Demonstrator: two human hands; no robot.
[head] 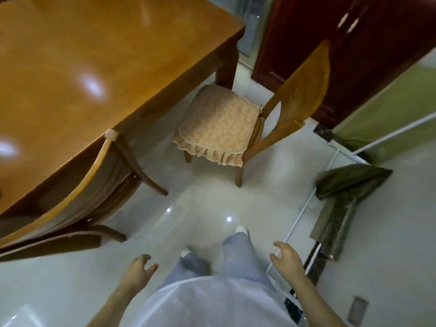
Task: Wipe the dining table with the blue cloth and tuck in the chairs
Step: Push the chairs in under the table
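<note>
The wooden dining surface [82, 67] fills the upper left, bare and glossy. On the pale tiled floor [203, 208], a chair with a frilled cushion [217, 123] stands at the short end. It is pulled out, with only the front of its seat under the edge. A second chair [77, 192] is tucked against the long side, its curved back touching the edge. Both hands hold nothing, fingers loosely curled: left hand [139, 270], right hand [289, 258].

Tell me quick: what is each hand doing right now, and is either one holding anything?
Left hand: open, fingers loosely curled, holding nothing.
Right hand: open, fingers loosely curled, holding nothing.
</note>
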